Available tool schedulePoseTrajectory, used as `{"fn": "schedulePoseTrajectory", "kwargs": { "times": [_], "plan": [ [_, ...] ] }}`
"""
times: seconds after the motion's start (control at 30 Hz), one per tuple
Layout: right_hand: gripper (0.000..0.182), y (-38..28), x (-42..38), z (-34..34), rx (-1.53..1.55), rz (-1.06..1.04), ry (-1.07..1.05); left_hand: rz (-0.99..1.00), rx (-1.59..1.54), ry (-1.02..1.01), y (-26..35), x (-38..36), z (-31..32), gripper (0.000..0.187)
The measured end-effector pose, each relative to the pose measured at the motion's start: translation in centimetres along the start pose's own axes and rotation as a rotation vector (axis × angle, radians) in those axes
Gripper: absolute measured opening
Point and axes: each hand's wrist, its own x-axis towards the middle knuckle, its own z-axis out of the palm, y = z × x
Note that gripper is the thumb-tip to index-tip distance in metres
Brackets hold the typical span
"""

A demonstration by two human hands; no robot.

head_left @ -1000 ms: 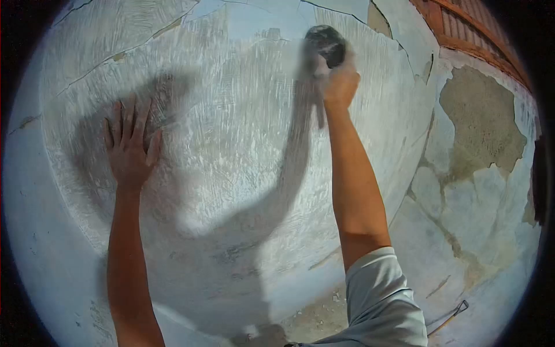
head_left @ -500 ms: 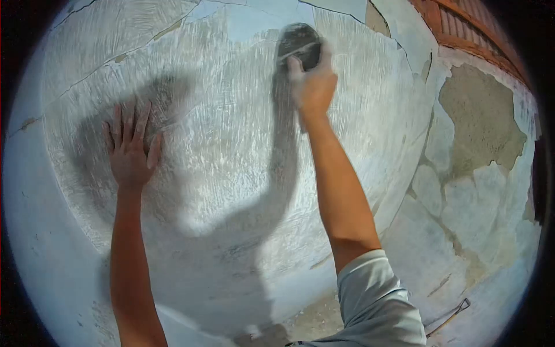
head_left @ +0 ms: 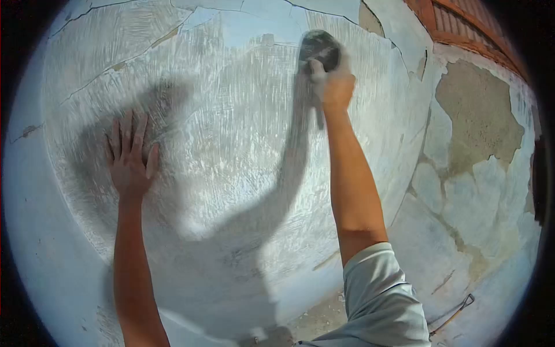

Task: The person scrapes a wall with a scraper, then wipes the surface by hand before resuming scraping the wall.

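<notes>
In the head view, my right hand (head_left: 336, 87) is raised at the upper middle of the scratched wall (head_left: 231, 133). Its fingers and thumb are closed around a dark, round-edged tool (head_left: 321, 49) held against the surface. Motion blurs the hand and the tool, so I cannot tell its exact kind. Lower on the left, my left hand (head_left: 132, 168) lies on the wall with fingers spread, holding nothing. Pale dust coats its fingers. Shadows of both arms fall across the scratched surface.
Cracks and a smoother pale patch (head_left: 248, 26) run along the wall's top. On the right, a side wall has a bare grey area (head_left: 477, 110) where its coating is gone. A wooden-handled tool (head_left: 454, 315) leans at lower right. Corrugated roofing (head_left: 468, 26) shows at upper right.
My right hand has moved right and slightly down with the dark tool. My left hand stays in nearly the same place on the wall, and the view has shifted a little.
</notes>
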Motion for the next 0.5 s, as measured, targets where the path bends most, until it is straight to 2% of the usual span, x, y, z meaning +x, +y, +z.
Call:
{"fn": "schedulePoseTrajectory", "kwargs": {
  "times": [0.1,0.17,0.23,0.37,0.43,0.47,0.5],
  "plan": [
    [0.084,0.2,-0.8,1.3,-0.066,0.138,0.112,-0.009,0.003,-0.018,0.1,-0.3,0.1,0.063],
    [0.088,-1.4,-2.6,2.2,-0.079,0.073,0.035,-0.019,0.019,-0.011,0.0,-0.2,0.4,0.063],
    [0.089,0.6,-1.9,1.2,-0.042,-0.038,-0.03,-0.011,0.033,-0.004,0.0,-0.4,0.2,0.061],
    [0.089,3.1,-0.4,0.6,0.003,0.088,0.044,-0.043,0.064,-0.042,0.3,-0.7,-0.1,0.061],
    [0.088,-0.3,-2.1,2.1,-0.01,0.101,0.051,-0.046,0.052,-0.031,0.5,-0.1,0.0,0.06],
    [0.086,-2.1,-3.4,2.2,0.008,0.006,0.016,-0.033,0.047,-0.012,0.5,0.0,0.2,0.061],
    [0.084,-3.8,-3.7,1.7,0.005,0.135,-0.117,-0.023,0.041,0.002,0.2,-0.2,0.4,0.061]
  ]
}}
